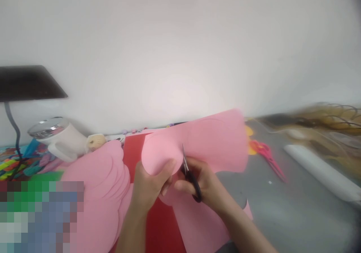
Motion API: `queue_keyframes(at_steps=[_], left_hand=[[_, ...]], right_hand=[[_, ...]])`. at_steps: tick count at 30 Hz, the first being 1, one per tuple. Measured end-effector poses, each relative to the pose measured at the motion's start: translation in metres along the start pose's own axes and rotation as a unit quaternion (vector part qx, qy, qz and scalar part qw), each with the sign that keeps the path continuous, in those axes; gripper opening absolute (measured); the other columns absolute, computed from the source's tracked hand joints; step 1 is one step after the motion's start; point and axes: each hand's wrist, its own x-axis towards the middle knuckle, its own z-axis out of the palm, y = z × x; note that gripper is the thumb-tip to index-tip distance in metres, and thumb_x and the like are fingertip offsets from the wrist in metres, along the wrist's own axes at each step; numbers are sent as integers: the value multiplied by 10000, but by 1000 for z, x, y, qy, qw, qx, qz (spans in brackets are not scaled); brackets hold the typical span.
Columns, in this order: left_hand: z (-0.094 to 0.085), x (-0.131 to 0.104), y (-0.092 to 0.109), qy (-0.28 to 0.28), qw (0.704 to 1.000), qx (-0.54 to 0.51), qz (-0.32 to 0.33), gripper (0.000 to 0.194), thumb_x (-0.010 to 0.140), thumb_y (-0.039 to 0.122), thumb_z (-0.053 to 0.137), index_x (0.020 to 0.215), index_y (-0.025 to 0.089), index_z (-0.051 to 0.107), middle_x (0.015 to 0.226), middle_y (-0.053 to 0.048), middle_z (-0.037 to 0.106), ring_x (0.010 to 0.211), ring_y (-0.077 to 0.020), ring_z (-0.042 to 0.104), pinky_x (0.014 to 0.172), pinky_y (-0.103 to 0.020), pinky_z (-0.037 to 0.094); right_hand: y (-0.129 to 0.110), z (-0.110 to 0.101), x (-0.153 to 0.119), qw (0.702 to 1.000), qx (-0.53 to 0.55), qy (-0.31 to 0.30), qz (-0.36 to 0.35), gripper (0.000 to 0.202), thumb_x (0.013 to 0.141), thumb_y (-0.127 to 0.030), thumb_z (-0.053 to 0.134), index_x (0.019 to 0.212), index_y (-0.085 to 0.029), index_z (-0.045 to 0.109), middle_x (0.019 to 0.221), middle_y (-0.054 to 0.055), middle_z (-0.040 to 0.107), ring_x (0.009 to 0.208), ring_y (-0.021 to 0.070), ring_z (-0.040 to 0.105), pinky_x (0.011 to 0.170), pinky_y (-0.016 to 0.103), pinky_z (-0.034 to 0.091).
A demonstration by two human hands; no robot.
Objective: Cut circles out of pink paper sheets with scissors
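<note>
My left hand (153,187) pinches the lower edge of a sheet of pink paper (216,140), its thumb lying on a rounded, partly cut-out lobe (160,151). The sheet stretches away to the right, raised above the table. In my right hand (204,183) is a pair of scissors with black handles (194,187). Their blades point up and away, right beside the rounded lobe at the paper. Beneath my hands lie red paper (163,226) and another pink sheet (200,226).
Scalloped pink paper pieces (98,193) are stacked on the left. Behind them are a white mug (66,140) with a shiny lid and a dark panel (31,82). Pink scissors (269,159) and a white roll (321,172) lie on the grey table (282,215) to the right.
</note>
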Motion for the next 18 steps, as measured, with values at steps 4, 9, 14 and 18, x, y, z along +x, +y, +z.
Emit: queue_keyframes(at_steps=[4, 9, 14, 18], left_hand=[[0, -1, 1, -1, 1000, 3, 4, 491, 690, 382, 661, 337, 211, 365, 310, 49, 343, 313, -59, 324, 393, -235, 316], [0, 0, -1, 5, 1000, -6, 16, 481, 686, 376, 656, 342, 213, 362, 319, 50, 349, 316, -59, 330, 407, -240, 326], [1, 1, -2, 16, 1000, -3, 15, 476, 687, 384, 649, 354, 214, 356, 330, 50, 354, 323, -59, 329, 410, -240, 317], [0, 1, -2, 15, 1000, -7, 21, 462, 688, 396, 658, 367, 210, 383, 336, 47, 365, 333, -64, 338, 404, -241, 310]], right_hand=[[-1, 0, 0, 1000, -11, 6, 1, 453, 678, -524, 802, 705, -169, 521, 590, -68, 344, 541, 83, 282, 484, 226, 254], [-1, 1, -1, 1000, -3, 6, 9, 451, 645, -517, 828, 729, -151, 578, 577, -69, 350, 539, 86, 287, 488, 229, 260], [-1, 0, -1, 1000, -8, -4, 21, 474, 651, -578, 798, 777, -150, 638, 576, -50, 396, 537, 100, 321, 495, 244, 285], [-3, 0, 0, 1000, -18, 5, 19, 493, 641, -606, 791, 796, -155, 666, 578, -46, 404, 548, 110, 347, 515, 252, 319]])
